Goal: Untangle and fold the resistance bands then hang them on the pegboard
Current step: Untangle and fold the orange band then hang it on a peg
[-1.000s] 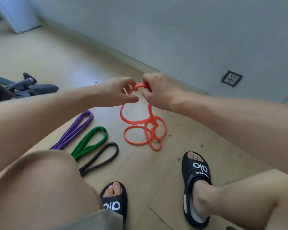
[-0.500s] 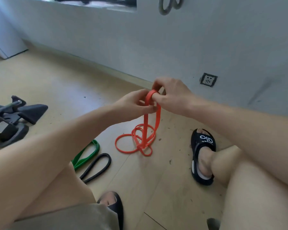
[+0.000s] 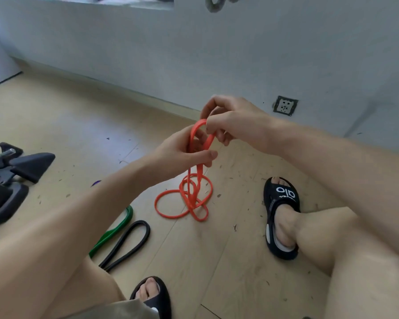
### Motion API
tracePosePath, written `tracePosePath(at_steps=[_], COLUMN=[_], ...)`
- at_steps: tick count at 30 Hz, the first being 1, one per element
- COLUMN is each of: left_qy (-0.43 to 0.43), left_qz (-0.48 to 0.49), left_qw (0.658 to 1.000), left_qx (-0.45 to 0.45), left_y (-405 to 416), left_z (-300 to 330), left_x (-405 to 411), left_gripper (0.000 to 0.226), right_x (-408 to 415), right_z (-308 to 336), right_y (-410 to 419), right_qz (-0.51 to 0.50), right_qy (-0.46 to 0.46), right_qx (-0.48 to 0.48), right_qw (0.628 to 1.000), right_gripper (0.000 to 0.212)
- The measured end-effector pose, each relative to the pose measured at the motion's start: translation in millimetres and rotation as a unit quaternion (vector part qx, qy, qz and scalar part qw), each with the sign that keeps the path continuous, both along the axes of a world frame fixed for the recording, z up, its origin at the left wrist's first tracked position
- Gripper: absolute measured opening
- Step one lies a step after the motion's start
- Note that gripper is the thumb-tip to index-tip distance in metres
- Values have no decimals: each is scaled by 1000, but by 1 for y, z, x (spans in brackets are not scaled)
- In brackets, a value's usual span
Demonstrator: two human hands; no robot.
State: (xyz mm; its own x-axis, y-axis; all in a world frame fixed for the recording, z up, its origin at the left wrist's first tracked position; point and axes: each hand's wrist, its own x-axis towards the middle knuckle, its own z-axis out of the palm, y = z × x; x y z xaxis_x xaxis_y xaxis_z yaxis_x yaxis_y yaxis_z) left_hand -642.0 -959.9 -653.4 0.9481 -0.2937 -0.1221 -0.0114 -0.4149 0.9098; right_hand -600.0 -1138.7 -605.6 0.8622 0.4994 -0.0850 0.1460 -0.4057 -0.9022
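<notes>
Holding the top loop of the orange band (image 3: 202,143) in both hands, you crouch over the wooden floor (image 3: 55,125) by the wall. Your left hand (image 3: 182,153) pinches the two strands together just under the loop, thumb pressed across them; your right hand (image 3: 230,120) curls its fingers on the loop's upper right side. The band's long axis runs straight down from your fingers, and its lower part lies knotted in coils on the floor directly below, nearer your left hand. Any further lift looks likely to tighten that knot unless the coils are shaken loose. The green band (image 3: 115,229) and black band (image 3: 129,242) lie flat beside your left knee. No containers are in view.
</notes>
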Motion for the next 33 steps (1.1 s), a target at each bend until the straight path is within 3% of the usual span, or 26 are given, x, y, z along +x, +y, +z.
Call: tracePosePath(at_steps=[4, 8, 13, 22, 25, 33], left_qy=[-32, -37, -36, -54, -9, 16], left_qz=[0, 5, 3, -37, -18, 15], left_qw=[999, 999, 999, 993, 998, 1000], left_qx=[35, 21, 24, 100, 60, -17], left_y=[-1, -2, 5, -1, 1, -5], left_z=[-3, 3, 6, 4, 3, 9], left_x=[5, 5, 6, 0, 3, 5], left_gripper=[5, 12, 23, 29, 37, 35], right_x=[2, 6, 9, 11, 11, 10], right_z=[-3, -4, -3, -14, -15, -16], right_y=[0, 0, -1, -11, -10, 5], right_qz=[-23, -47, -65, 7, 9, 4], right_qy=[3, -12, -29, -6, -16, -41], right_qx=[11, 36, 28, -93, -129, -153], right_qw=[1000, 998, 997, 996, 991, 987], right_gripper=[21, 16, 25, 21, 16, 32])
